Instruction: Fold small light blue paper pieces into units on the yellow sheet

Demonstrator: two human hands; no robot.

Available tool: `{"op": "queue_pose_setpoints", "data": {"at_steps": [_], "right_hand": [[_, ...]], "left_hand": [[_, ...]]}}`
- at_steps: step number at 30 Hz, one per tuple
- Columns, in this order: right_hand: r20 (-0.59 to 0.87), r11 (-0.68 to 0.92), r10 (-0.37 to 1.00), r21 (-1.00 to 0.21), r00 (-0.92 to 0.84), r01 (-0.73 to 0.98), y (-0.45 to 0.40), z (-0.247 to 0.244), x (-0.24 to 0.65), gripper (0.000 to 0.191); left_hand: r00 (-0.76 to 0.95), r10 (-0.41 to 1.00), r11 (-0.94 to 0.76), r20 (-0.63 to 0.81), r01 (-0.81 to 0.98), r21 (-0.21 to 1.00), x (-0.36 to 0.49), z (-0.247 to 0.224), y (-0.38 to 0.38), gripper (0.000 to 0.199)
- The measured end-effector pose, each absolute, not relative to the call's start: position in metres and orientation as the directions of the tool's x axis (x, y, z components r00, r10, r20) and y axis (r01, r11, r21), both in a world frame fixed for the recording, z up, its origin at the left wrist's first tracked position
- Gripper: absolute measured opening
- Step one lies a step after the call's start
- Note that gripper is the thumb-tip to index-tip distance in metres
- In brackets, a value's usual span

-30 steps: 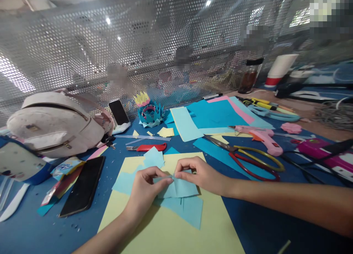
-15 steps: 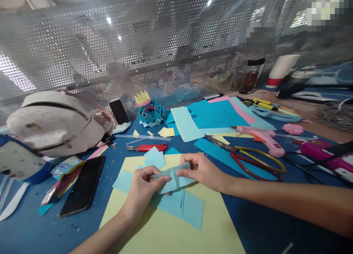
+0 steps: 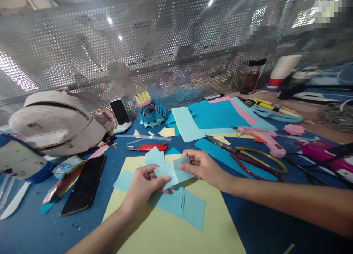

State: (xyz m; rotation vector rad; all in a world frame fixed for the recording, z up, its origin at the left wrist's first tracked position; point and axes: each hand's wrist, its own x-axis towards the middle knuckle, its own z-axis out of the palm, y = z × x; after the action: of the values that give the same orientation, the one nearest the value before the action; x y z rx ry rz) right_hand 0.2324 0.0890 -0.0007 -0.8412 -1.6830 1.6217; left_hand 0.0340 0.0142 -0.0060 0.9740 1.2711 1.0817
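My left hand point(image 3: 149, 179) pinches a light blue paper piece point(image 3: 167, 172) between thumb and fingers. Just to its right, my right hand point(image 3: 197, 165) grips another light blue piece point(image 3: 180, 175), slightly darker at its top. The two pieces meet or overlap at the middle; I cannot tell whether they are still joined. Below them, light blue paper pieces point(image 3: 193, 208) lie on a large pale yellow sheet point(image 3: 176, 239). One more light blue square point(image 3: 154, 156) rests behind my left hand, and another piece point(image 3: 123, 180) sits partly hidden left of it.
A red utility knife point(image 3: 151, 147) and open scissors point(image 3: 248, 154) lie beyond the sheet. At right is a pink glue gun point(image 3: 264, 136). A blue paper flower point(image 3: 152, 114) stands near the mesh screen point(image 3: 154, 44). Left are a black phone point(image 3: 84, 186) and a pale backpack point(image 3: 55, 121).
The light blue strip between my hands, creased or split at its middle before, now shows as two pieces angled apart. My left hand's piece has tilted upward; both hands stay nearly in place.
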Motion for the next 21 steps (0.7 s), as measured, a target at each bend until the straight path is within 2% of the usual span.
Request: {"op": "queue_pose_setpoints", "data": {"at_steps": [5, 14, 21], "right_hand": [[0.021, -0.021, 0.758, -0.998, -0.652, -0.057, 0.0900, -0.0001, 0.2335, 0.041], [0.061, 0.040, 0.791, -0.998, -0.609, -0.048, 0.0900, -0.0030, 0.2336, 0.038], [-0.009, -0.030, 0.855, -0.999, -0.518, -0.032, 0.0950, -0.0050, 0.2355, 0.045]], "left_hand": [[-0.077, 0.964, 0.243, -0.253, -0.126, 0.962, 0.0323, -0.0047, 0.0152, 0.042], [-0.131, 0.958, 0.232, -0.254, -0.163, 0.959, 0.0320, -0.0057, 0.0127, 0.039], [-0.206, 0.941, 0.233, -0.269, -0.182, 0.955, 0.0283, -0.0059, 0.0102, 0.042]]}}
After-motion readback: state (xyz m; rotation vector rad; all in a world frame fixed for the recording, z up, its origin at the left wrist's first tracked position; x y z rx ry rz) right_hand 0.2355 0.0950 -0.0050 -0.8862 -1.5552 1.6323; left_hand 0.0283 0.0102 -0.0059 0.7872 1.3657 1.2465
